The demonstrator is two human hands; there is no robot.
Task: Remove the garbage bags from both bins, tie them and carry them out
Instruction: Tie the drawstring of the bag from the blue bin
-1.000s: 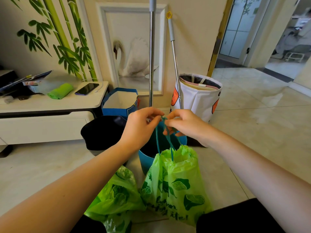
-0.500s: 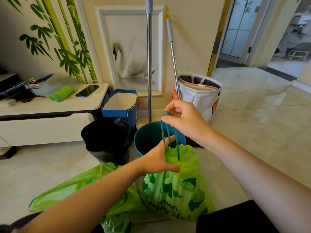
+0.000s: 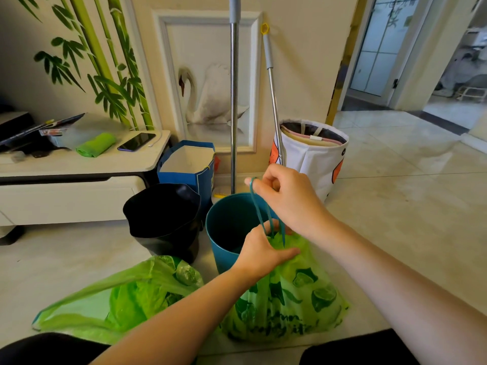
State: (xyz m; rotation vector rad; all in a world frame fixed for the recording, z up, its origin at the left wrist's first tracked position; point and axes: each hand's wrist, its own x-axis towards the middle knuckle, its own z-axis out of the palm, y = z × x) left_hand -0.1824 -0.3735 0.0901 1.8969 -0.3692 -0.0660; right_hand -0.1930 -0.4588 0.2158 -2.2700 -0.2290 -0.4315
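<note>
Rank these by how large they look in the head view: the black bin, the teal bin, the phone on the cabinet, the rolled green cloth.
1. black bin, though the left hand hides part of the teal bin, so this is unsure
2. teal bin
3. and 4. phone and green cloth: look alike, and both lie farther from the camera.

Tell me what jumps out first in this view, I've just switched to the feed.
Front and centre, the right hand pulls a teal drawstring up from a bright green garbage bag, while the left hand holds the bag's gathered neck. A second green bag lies slack on the floor at left. Behind them stand a teal bin and a black bin.
</note>
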